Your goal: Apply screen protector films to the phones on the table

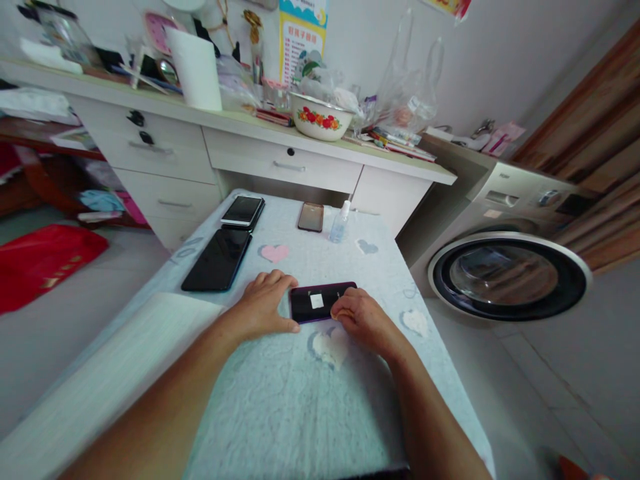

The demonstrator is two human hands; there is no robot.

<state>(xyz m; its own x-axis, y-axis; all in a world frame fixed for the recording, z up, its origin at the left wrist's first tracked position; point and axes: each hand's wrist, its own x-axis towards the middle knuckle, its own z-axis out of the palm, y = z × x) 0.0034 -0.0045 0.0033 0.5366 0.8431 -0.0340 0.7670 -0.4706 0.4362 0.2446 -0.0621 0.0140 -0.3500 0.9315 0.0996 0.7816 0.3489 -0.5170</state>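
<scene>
A dark smartphone [314, 313] with a purple edge lies flat on the cloth-covered table, a bright white square showing on its face. My left hand [267, 303] holds its left end, thumb at the near corner and fingers at the far corner. On the phone's right part rests my right hand [361, 317], fingers closed and pressed to the surface. Whatever they may pinch is hidden. Beyond the phone stand a small clear spray bottle [340, 223] and a brownish phone case [311, 217]. A black tablet [217, 260] and a white-framed phone [242, 210] lie at the left.
A white-grey strip [125, 360] runs along the table's left side. Behind stands a drawer desk [280, 160] bearing a floral enamel bowl [323, 120], a paper roll [195, 70] and plastic bags. A washing machine [505, 193] is at the right, a red bag [50, 263] on the left floor.
</scene>
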